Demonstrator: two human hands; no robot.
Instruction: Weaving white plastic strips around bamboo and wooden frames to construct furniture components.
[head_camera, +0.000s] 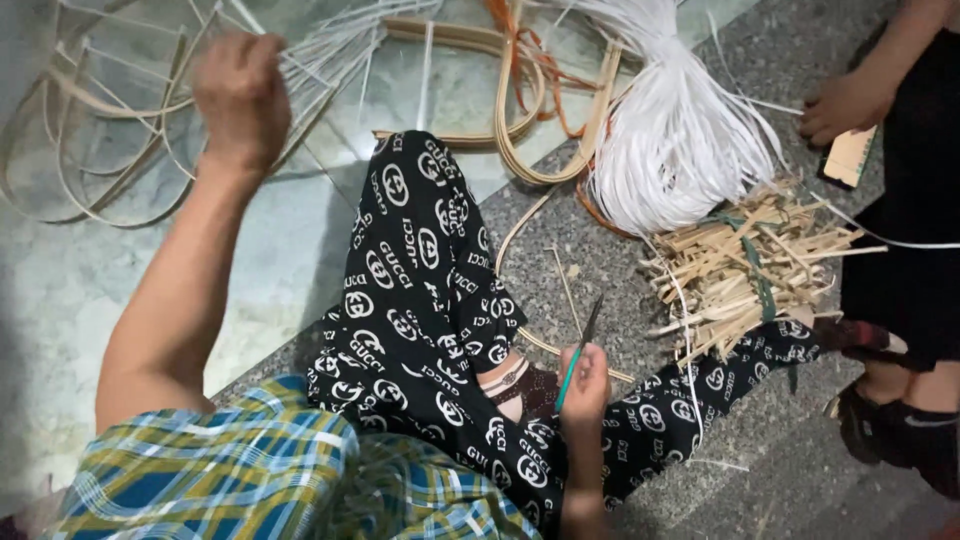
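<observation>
With the left hand (240, 95) clenched on thin cane strips (330, 50) raised high, the knife (580, 350) gripped in the right hand (585, 385) risks nicking the patterned trouser leg (420, 290) if a strip slips.

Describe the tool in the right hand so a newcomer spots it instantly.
Start at the white strip bundle, then drop to the right hand on the patterned trouser leg. The knife rises from it: green handle, dark blade, unlike the pale sticks nearby.
</observation>
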